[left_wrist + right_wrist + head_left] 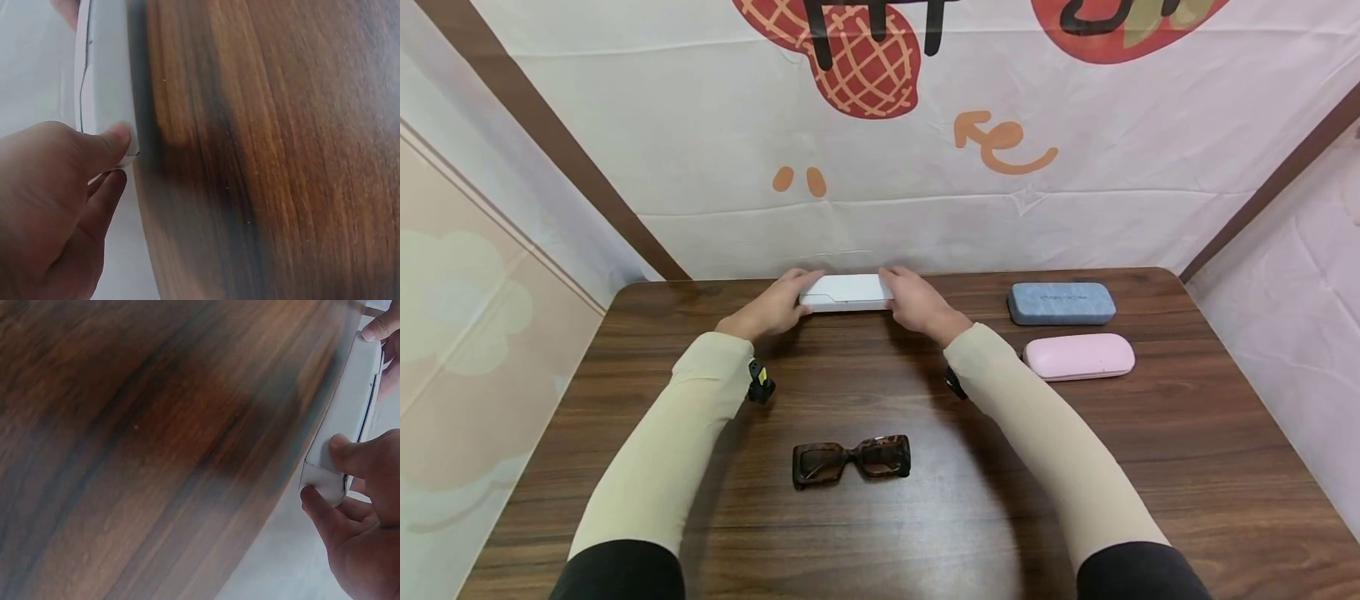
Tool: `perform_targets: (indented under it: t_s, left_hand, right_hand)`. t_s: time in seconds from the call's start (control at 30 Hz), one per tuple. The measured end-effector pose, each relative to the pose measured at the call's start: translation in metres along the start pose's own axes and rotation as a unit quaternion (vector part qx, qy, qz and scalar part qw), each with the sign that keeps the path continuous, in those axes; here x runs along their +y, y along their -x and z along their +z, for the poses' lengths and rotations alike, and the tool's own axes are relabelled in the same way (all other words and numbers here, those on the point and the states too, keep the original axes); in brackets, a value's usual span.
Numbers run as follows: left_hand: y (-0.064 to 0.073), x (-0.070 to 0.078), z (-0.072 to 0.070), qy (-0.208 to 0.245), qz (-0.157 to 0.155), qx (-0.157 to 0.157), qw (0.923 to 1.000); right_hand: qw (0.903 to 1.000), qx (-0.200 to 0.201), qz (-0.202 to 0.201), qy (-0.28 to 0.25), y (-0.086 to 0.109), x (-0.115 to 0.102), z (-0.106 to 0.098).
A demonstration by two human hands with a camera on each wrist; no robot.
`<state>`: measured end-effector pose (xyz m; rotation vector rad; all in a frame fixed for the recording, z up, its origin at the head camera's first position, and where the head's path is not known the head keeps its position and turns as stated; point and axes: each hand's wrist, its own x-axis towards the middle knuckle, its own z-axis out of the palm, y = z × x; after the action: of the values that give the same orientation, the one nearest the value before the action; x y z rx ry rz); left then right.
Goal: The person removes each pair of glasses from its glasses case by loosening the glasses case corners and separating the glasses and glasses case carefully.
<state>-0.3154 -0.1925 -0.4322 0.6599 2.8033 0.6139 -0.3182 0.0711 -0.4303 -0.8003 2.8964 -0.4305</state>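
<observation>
A slim white box (846, 293) with a seam along its front lies at the back edge of the wooden table. My left hand (772, 304) grips its left end, thumb on the near face and fingers behind, as the left wrist view shows. At the right end, my right hand (921, 303) holds it the same way; in the right wrist view the thumb (347, 455) presses the near side and a finger touches the end. Nearer the front lies a pair of tortoiseshell sunglasses (852, 461), lenses facing me, apart from both hands.
Right of the right hand stand a blue glasses case (1062, 303) and, nearer, a pink glasses case (1079, 357) partly overlapped by the right sleeve. A printed white cloth (895, 225) hangs right behind the table (850, 550). More cloth hangs at both sides.
</observation>
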Motion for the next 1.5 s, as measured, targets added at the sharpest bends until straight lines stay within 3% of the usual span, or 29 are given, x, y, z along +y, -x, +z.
perform_targets:
  t_s: [0.6, 1.27, 1.5]
  left_hand:
    - [-0.003, 0.000, 0.006, 0.000, -0.029, -0.024, 0.9993]
    - [-0.003, 0.005, 0.009, 0.013, -0.040, -0.006, 0.9991]
    - [-0.004, 0.008, 0.009, -0.001, -0.047, -0.005, 0.9989]
  right_hand:
    - [0.9986, -0.031, 0.042, 0.011, -0.005, -0.003, 0.011]
    - [0.9975, -0.039, 0.042, 0.040, -0.003, -0.004, 0.009]
    - [0.9965, -0.048, 0.050, 0.048, -0.003, -0.004, 0.008]
